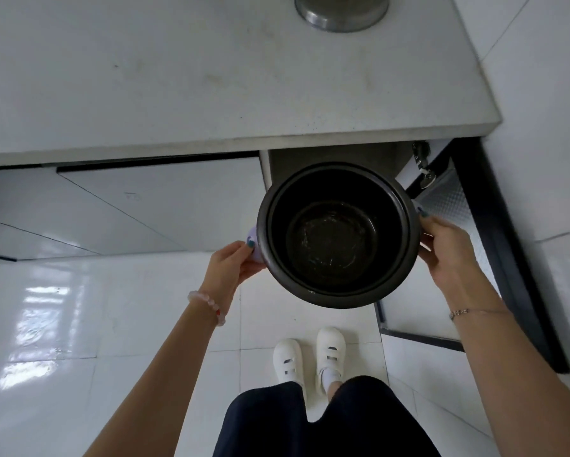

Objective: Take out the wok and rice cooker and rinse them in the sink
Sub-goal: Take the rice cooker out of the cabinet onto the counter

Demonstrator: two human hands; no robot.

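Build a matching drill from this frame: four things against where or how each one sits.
Things
1. rice cooker
2. metal vessel
3. cabinet door
4. white shoes

Places or states
A. on the floor tiles
B. swung open, at the right
C. gripped by the left hand and right hand
D. standing on the countertop

Pairs: 1-C, 2-D, 3-B, 4-A

Pink bead bracelet (208,306), thin chain bracelet (462,313), teal-painted nails (250,244); dark trousers (326,423), white strapped shoes (330,347)
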